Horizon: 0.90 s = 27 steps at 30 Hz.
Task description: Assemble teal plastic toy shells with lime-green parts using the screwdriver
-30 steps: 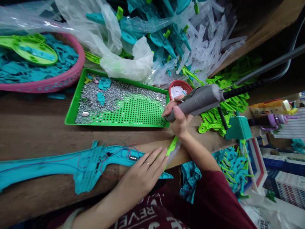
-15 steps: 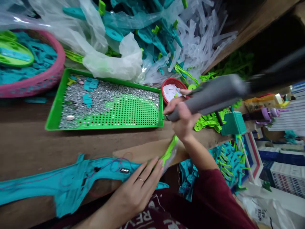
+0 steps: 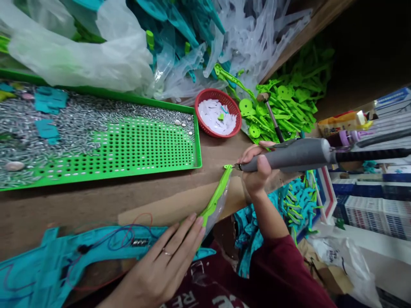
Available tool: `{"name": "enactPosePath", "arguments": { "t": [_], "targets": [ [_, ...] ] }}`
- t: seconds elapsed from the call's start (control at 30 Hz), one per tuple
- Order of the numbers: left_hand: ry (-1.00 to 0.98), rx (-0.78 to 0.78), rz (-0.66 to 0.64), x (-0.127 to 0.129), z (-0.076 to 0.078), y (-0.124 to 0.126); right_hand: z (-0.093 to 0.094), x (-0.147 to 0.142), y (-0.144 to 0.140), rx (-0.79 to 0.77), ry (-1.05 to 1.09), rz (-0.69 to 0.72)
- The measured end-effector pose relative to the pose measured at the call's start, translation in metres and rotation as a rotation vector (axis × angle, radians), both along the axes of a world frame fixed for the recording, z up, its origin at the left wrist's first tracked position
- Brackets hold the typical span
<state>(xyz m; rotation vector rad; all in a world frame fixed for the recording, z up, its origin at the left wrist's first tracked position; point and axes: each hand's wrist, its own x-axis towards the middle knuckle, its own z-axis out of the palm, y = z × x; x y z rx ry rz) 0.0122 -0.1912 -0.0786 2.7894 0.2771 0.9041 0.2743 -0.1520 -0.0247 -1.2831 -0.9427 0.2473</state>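
Note:
In my right hand (image 3: 260, 171) is a grey electric screwdriver (image 3: 289, 155), lying nearly level, its bit pointing left. The bit meets the far end of a long lime-green plastic part (image 3: 216, 196), which has a clear plastic piece (image 3: 218, 209) along its right side. My left hand (image 3: 170, 256) lies over the near end of that part, fingers together, holding it down; the thumb is hidden. Under and beside this hand is a teal gun-shaped plastic shell (image 3: 51, 252) with thin red and blue wires and a small dark component.
A green perforated tray (image 3: 150, 149) of screws stands at left, beside a red basket (image 3: 236, 119) of white pieces. Lime-green parts (image 3: 289, 107) and a hammer (image 3: 271, 113) lie behind the screwdriver. Clear parts (image 3: 247, 34) are heaped at the back; teal parts (image 3: 257, 239) lie below right.
The screwdriver has swung down to a level pose, its bit now at the green part's far end. The view has shifted right; my left hand stays on the part.

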Motion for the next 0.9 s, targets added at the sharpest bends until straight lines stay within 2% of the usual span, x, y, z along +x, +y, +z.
{"name": "enactPosePath", "arguments": {
  "t": [0.27,0.43,0.6,0.77,0.9],
  "targets": [
    [-0.021,-0.020,0.011,0.000,-0.002,-0.001,0.002,0.004,-0.005,0.005,-0.071,0.091],
    [-0.008,-0.037,0.002,0.000,-0.002,-0.001,0.008,0.003,0.000,0.103,-0.104,0.077],
    [0.043,-0.054,-0.010,-0.001,0.003,0.000,-0.003,0.008,-0.001,-0.031,-0.117,0.081],
    [0.048,-0.054,-0.007,-0.003,0.008,0.002,-0.013,0.015,-0.004,-0.042,-0.137,0.116],
    [0.046,-0.065,-0.014,-0.001,0.005,-0.002,0.001,0.011,-0.002,0.032,-0.099,0.109]
  ]
}}
